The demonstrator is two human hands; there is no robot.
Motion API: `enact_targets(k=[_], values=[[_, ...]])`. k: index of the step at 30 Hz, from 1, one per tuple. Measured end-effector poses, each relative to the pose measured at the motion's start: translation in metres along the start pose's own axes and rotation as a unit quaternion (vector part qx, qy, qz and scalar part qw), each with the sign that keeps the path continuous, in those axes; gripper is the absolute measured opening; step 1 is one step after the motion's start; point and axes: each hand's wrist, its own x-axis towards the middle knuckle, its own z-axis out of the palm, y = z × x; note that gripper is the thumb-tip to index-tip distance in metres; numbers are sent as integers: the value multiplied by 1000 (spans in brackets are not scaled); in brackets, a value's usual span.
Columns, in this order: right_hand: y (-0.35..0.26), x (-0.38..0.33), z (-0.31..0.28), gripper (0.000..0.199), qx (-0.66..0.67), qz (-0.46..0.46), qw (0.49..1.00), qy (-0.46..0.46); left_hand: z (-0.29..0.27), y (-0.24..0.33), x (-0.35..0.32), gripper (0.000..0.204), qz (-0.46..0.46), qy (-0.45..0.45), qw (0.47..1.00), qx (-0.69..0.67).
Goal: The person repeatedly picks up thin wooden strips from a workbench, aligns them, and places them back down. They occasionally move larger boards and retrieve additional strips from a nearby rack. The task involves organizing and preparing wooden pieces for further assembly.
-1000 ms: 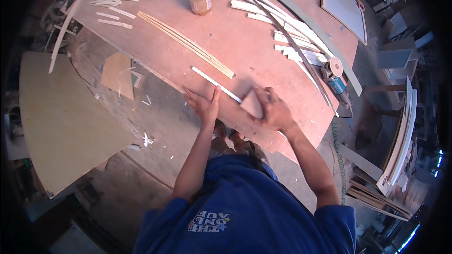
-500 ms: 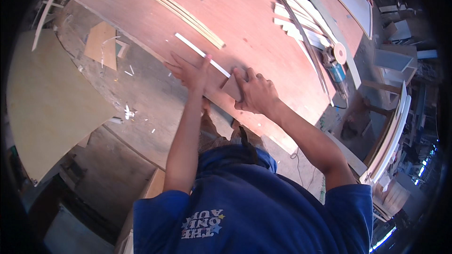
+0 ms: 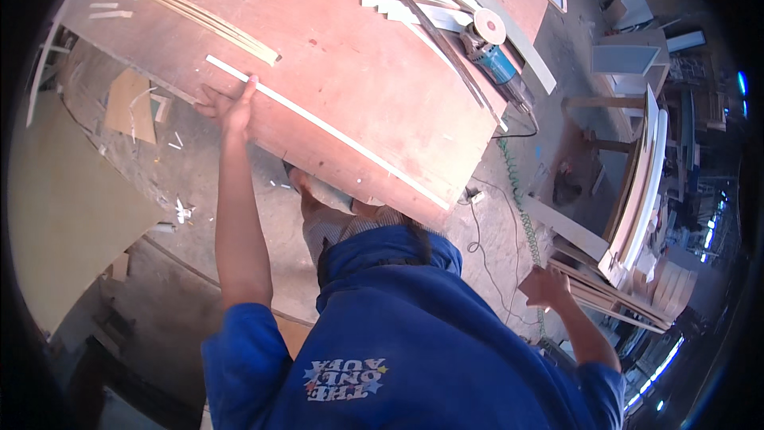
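Observation:
A long thin white strip [image 3: 342, 137] lies along the near side of the reddish-brown board tabletop [image 3: 350, 72]. My left hand [image 3: 232, 113] rests at the board's edge with its fingers spread, the thumb tip on the strip near its far-left end. Away from the table, low on the right, my right hand [image 3: 551, 290] is closed round a flat brown piece [image 3: 532, 285] that looks like sandpaper or a sanding block. Its fingers are partly hidden.
Pale wooden strips [image 3: 211, 25] lie beyond the white one. An angle grinder [image 3: 495, 56] sits at the table's right, by a dark curved strip [image 3: 426, 28] and stacked white strips [image 3: 418, 1]. A coiled green hose [image 3: 516, 191] and cables hang there. Panels [image 3: 645, 183] stand at right.
My right hand has swung off the strip, right and back past the table's end, still holding the brown piece. My left thumb stays on the strip. The view has shifted to the right.

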Motion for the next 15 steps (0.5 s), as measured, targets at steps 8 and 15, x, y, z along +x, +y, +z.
enact_targets(k=[8, 15], values=[[-155, 8, -202, 105, 202, -138, 903, 353, -7, -12, -3, 145, -3, 18, 1000, 14], [-248, 56, -312, 98, 78, -237, 868, 430, -1, -3, -18, 140, -14, 26, 999, -45]])
